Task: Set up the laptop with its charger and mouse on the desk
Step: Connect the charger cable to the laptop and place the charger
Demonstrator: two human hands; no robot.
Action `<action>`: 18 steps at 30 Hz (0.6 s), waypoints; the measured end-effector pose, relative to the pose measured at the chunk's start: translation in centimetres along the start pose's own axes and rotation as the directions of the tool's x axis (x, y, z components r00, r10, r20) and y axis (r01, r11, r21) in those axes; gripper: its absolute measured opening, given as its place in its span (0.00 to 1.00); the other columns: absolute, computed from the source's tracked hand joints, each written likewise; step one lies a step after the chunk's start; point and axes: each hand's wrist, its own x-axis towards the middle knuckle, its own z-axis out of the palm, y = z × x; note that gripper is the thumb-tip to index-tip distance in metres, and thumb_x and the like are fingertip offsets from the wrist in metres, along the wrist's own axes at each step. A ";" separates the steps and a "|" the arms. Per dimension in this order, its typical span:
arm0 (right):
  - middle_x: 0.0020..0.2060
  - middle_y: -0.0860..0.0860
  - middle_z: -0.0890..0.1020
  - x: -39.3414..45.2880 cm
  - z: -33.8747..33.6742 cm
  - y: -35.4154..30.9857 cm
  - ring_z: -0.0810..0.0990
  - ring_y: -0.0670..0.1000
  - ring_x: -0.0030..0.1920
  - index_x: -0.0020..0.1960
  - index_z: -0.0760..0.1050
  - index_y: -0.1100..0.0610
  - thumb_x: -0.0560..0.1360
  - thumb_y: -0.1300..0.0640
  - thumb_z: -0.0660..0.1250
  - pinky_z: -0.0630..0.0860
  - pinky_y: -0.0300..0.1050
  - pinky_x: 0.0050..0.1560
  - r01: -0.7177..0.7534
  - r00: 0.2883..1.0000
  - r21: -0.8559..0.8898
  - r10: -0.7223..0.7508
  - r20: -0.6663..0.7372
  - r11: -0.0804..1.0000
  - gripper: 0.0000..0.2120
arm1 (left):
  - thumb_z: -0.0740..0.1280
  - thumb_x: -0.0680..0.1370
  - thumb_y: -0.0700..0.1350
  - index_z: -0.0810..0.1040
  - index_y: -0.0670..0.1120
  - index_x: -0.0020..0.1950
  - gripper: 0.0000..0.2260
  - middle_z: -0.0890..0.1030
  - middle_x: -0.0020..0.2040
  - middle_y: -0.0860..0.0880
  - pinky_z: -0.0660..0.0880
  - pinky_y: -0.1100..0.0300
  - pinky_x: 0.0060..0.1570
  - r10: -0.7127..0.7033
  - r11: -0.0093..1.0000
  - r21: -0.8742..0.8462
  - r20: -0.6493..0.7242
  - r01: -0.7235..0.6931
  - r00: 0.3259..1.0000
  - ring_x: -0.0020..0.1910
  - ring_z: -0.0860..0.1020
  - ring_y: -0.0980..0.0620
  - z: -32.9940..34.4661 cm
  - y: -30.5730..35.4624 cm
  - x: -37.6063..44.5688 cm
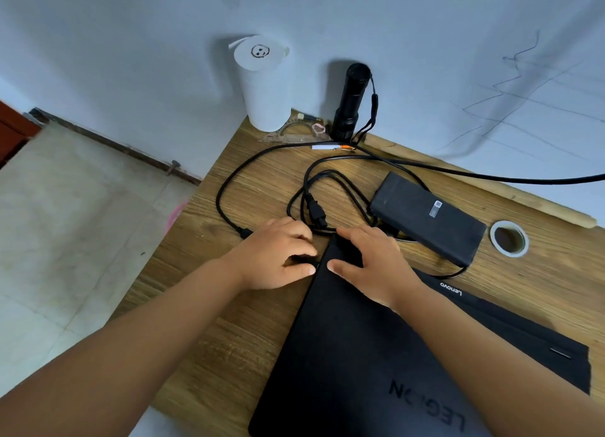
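Wood-grain desk (209,305) under me, brown and streaky. On it lies the closed laptop (360,354), a flat matte-black slab with its far corner pointing at the wall. Just beyond that corner sits the charger brick (425,217), a smooth dark rectangle bearing a small label, its thin black cable (262,161) looping left of the laptop's corner. My right hand (373,263) lies flat and spread on the lid at that corner, gripping nothing. My left hand (281,256), just left of the laptop's edge, curls round something small and black, maybe the plug; I cannot tell. Far beyond the laptop, a white paper roll (262,86) and black cylindrical torch (350,102) stand upright.
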 end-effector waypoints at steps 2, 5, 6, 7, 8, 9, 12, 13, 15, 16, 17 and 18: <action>0.60 0.49 0.76 0.3 -1.1 0.7 0.72 0.50 0.62 0.66 0.70 0.53 0.74 0.48 0.66 0.69 0.44 0.62 -0.007 0.991 0.050 0.014 -0.132 0.999 0.22 | 0.59 0.74 0.56 0.81 0.50 0.50 0.15 0.78 0.51 0.53 0.69 0.61 0.54 -0.049 0.996 -0.075 -0.126 0.039 0.991 0.51 0.74 0.56 -1.3 0.1 0.8; 0.57 0.51 0.78 1.0 -3.0 2.2 0.74 0.51 0.59 0.61 0.75 0.56 0.74 0.51 0.67 0.70 0.42 0.56 -0.058 0.939 0.016 0.060 -0.338 0.998 0.18 | 0.63 0.76 0.44 0.78 0.48 0.55 0.10 0.78 0.54 0.50 0.74 0.59 0.51 -0.043 0.997 0.043 -0.284 0.057 0.958 0.51 0.75 0.53 -2.3 0.1 2.7; 0.58 0.53 0.77 1.2 -3.4 2.8 0.72 0.53 0.60 0.61 0.74 0.57 0.73 0.52 0.67 0.69 0.44 0.57 -0.088 0.926 -0.012 0.077 -0.369 0.996 0.18 | 0.63 0.75 0.39 0.76 0.48 0.59 0.14 0.77 0.57 0.49 0.73 0.56 0.55 -0.028 0.993 0.102 -0.277 0.058 0.960 0.55 0.75 0.51 -2.4 0.1 3.4; 0.59 0.54 0.76 1.5 -3.8 3.5 0.70 0.54 0.62 0.62 0.73 0.57 0.73 0.53 0.67 0.68 0.46 0.60 -0.117 0.917 -0.044 0.091 -0.387 0.992 0.19 | 0.63 0.74 0.35 0.74 0.49 0.63 0.19 0.76 0.62 0.49 0.70 0.54 0.60 -0.016 0.987 0.150 -0.237 0.052 0.971 0.60 0.72 0.50 -2.5 0.1 4.2; 0.61 0.55 0.74 1.7 -4.2 4.1 0.68 0.56 0.63 0.63 0.72 0.58 0.73 0.53 0.67 0.66 0.49 0.63 -0.144 0.914 -0.079 0.102 -0.393 0.986 0.21 | 0.63 0.73 0.33 0.72 0.50 0.65 0.23 0.74 0.65 0.50 0.66 0.52 0.64 -0.007 0.981 0.188 -0.173 0.040 0.985 0.64 0.69 0.49 -2.6 0.0 4.8; 0.62 0.55 0.72 2.0 -4.4 4.7 0.66 0.57 0.64 0.65 0.70 0.57 0.72 0.53 0.68 0.64 0.51 0.65 -0.169 0.916 -0.115 0.113 -0.386 0.979 0.23 | 0.62 0.73 0.32 0.71 0.51 0.66 0.25 0.72 0.67 0.52 0.61 0.51 0.67 0.008 0.975 0.223 -0.107 0.016 0.994 0.68 0.66 0.49 -2.8 0.0 5.3; 0.68 0.55 0.65 2.4 -4.9 6.2 0.60 0.58 0.68 0.68 0.64 0.54 0.70 0.51 0.69 0.57 0.55 0.69 -0.233 0.939 -0.186 0.171 -0.300 0.955 0.30 | 0.62 0.76 0.37 0.70 0.55 0.66 0.21 0.71 0.69 0.55 0.50 0.52 0.72 0.028 0.957 0.287 0.081 -0.050 0.996 0.73 0.59 0.53 -3.1 -0.3 6.6; 0.68 0.55 0.64 2.5 -4.9 6.6 0.59 0.58 0.69 0.69 0.63 0.53 0.69 0.51 0.70 0.55 0.55 0.70 -0.245 0.944 -0.185 0.191 -0.269 0.952 0.31 | 0.62 0.77 0.39 0.70 0.55 0.66 0.20 0.71 0.69 0.55 0.48 0.52 0.73 0.016 0.956 0.288 0.127 -0.053 0.992 0.73 0.59 0.54 -3.2 -0.4 6.9; 0.68 0.55 0.65 2.7 -5.1 7.1 0.60 0.58 0.69 0.68 0.61 0.51 0.66 0.50 0.71 0.53 0.56 0.71 -0.255 0.948 -0.155 0.215 -0.233 0.954 0.33 | 0.62 0.78 0.42 0.69 0.55 0.67 0.19 0.72 0.68 0.53 0.46 0.53 0.73 0.008 0.957 0.285 0.170 -0.057 0.985 0.72 0.61 0.55 -3.6 -0.6 7.2; 0.67 0.54 0.66 2.8 -5.3 7.2 0.61 0.58 0.68 0.67 0.61 0.50 0.66 0.50 0.72 0.53 0.56 0.71 -0.254 0.951 -0.139 0.220 -0.219 0.957 0.34 | 0.61 0.78 0.43 0.69 0.55 0.67 0.18 0.73 0.67 0.52 0.46 0.53 0.73 0.016 0.956 0.287 0.161 -0.063 0.987 0.70 0.65 0.55 -3.7 -0.6 7.3; 0.66 0.54 0.68 3.0 -5.5 7.3 0.63 0.58 0.68 0.67 0.61 0.50 0.65 0.50 0.73 0.54 0.56 0.70 -0.248 0.955 -0.129 0.219 -0.201 0.960 0.35 | 0.61 0.78 0.44 0.69 0.55 0.67 0.18 0.75 0.65 0.51 0.47 0.54 0.73 0.029 0.956 0.286 0.130 -0.066 0.991 0.67 0.68 0.54 -4.0 -0.6 7.4; 0.66 0.54 0.68 3.1 -5.9 7.4 0.63 0.58 0.67 0.67 0.60 0.50 0.65 0.50 0.73 0.55 0.56 0.70 -0.238 0.960 -0.120 0.215 -0.180 0.964 0.36 | 0.61 0.78 0.44 0.69 0.54 0.67 0.18 0.76 0.63 0.50 0.50 0.54 0.73 0.041 0.958 0.281 0.084 -0.063 0.996 0.64 0.71 0.52 -4.3 -0.6 7.6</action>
